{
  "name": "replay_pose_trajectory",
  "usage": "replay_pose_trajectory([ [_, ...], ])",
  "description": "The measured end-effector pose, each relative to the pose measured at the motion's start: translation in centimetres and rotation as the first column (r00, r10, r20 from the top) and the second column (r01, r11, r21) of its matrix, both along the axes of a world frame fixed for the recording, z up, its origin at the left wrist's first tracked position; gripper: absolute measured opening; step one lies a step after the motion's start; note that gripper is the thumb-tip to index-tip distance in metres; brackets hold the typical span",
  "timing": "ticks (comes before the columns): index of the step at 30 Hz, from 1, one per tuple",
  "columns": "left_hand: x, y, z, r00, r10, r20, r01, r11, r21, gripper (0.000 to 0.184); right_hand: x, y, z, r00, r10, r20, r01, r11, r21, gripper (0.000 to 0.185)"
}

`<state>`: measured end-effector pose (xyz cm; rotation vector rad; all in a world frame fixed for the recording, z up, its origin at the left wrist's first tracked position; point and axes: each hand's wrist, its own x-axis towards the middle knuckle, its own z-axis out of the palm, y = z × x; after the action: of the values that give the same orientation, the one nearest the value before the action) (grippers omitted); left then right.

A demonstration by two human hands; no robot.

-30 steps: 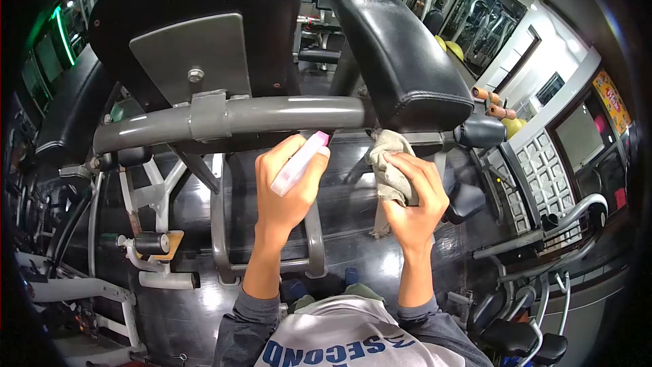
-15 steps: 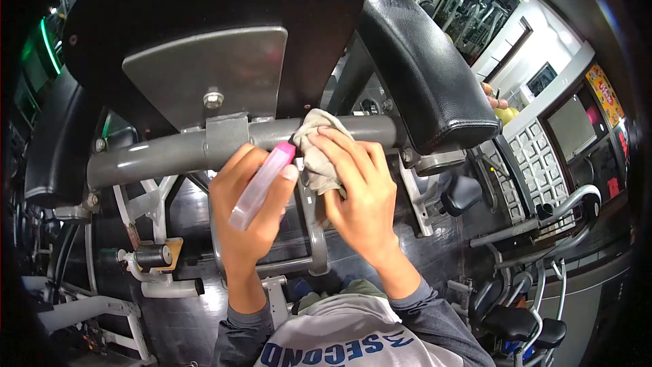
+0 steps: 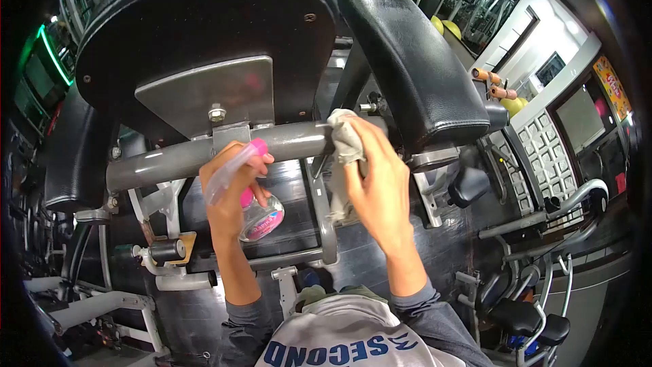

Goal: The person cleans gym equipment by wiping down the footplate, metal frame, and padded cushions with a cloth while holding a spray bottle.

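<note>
A clear spray bottle [image 3: 261,221] with a pink nozzle and a pink label is gripped in my left hand [image 3: 227,187], its head sticking up past my fingers. Folded in my right hand [image 3: 382,194] is a light grey cloth [image 3: 348,137], pressed around the grey metal bar [image 3: 292,141] near the bar's right end. Above that bar, the black underside of a seat or backrest pad [image 3: 224,34] is fixed with a metal plate [image 3: 210,95] and a bolt. My left hand is just below the bar.
Black padded arms flank the bar: a right pad [image 3: 414,61] and a left pad [image 3: 75,149]. Beneath is a dark floor [image 3: 285,180] with a metal frame tube [image 3: 326,221]. Other gym machines [image 3: 536,285] stand at the right and left.
My right hand and the cloth have slid right along the bar. My left hand has turned and shifted slightly left, bringing the bottle's body into view. The camera view has shifted a little.
</note>
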<state>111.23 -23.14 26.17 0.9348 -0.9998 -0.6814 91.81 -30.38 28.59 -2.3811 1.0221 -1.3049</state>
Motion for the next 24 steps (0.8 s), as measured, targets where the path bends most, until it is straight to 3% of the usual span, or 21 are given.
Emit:
replay_pose_trajectory([
  [3,0.2,0.2,0.5,0.999,0.01,-0.043,-0.007,0.998,0.069,0.028,-1.6,0.0,1.6,0.974,-0.207,-0.094,0.208,0.978,-0.003,0.044],
  [5,0.0,0.0,0.3,0.998,0.031,-0.045,-0.029,0.998,0.058,0.029,-2.1,-0.3,1.6,0.97,-0.206,-0.129,0.212,0.977,0.038,0.044],
  [8,0.0,0.0,0.0,0.998,0.055,-0.02,-0.054,0.998,0.033,0.029,-1.3,-0.2,1.3,0.98,-0.152,-0.129,0.154,0.988,0.008,0.045],
  [11,0.2,-0.1,0.1,0.999,0.052,-0.001,-0.052,0.998,0.021,0.029,0.6,-0.1,-0.4,0.997,0.065,-0.029,-0.064,0.998,0.016,0.052],
  [13,0.2,-0.2,0.0,0.999,0.047,-0.006,-0.047,0.998,0.029,0.029,2.1,0.9,-0.4,0.981,0.177,-0.083,-0.181,0.983,-0.032,0.058],
  [15,0.2,-0.3,-0.2,0.996,0.074,-0.041,-0.074,0.997,0.003,0.028,2.4,1.5,-1.1,0.978,0.176,-0.114,-0.172,0.984,0.048,0.063],
  [19,0.2,-0.1,-0.1,0.997,0.08,-0.022,-0.08,0.997,0.023,0.028,0.7,0.7,-3.4,0.986,-0.126,0.112,0.138,0.985,-0.1,0.062],
  [21,0.2,-0.1,0.0,0.999,0.043,-0.029,-0.043,0.999,0.001,0.028,-0.3,0.5,-4.4,0.931,-0.265,0.25,0.284,0.958,-0.039,0.06],
  [24,0.3,0.0,0.2,1.0,0.021,-0.007,-0.021,1.0,0.006,0.028,0.9,0.6,-5.9,0.908,-0.249,0.336,0.293,0.952,-0.087,0.058],
])
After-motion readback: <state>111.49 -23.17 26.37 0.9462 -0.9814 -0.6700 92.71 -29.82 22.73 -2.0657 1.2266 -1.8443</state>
